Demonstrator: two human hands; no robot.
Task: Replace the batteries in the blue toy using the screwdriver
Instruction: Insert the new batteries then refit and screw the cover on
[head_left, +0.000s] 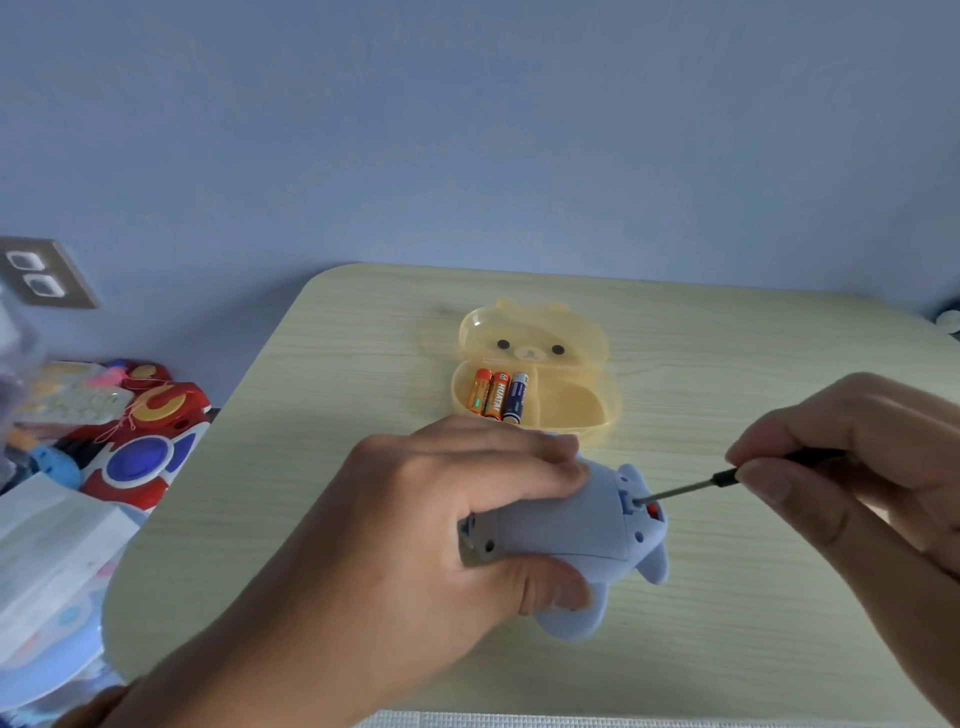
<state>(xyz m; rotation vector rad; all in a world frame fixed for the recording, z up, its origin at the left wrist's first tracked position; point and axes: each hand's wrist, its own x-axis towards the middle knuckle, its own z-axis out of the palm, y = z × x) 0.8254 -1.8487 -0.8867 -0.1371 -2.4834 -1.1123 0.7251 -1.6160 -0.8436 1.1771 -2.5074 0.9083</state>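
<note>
The blue toy (576, 525) lies underside up on the pale wooden table (322, 395). My left hand (415, 530) grips it from the left, fingers over the top and thumb beneath. My right hand (852, 467) pinches a small black-handled screwdriver (691, 487). Its metal tip sits in a screw hole at the right end of the toy's flat battery cover. Behind the toy stands an open yellow bear-face case (571, 410) with three batteries (498, 395) in its left compartment: two orange, one dark blue.
The case's right compartment holds nothing. Off the table's left edge lies a heap of toys (140, 436), red and blue, with white packaging (47, 551) in front. A wall socket (36, 273) is at the far left. The blue wall runs behind the table.
</note>
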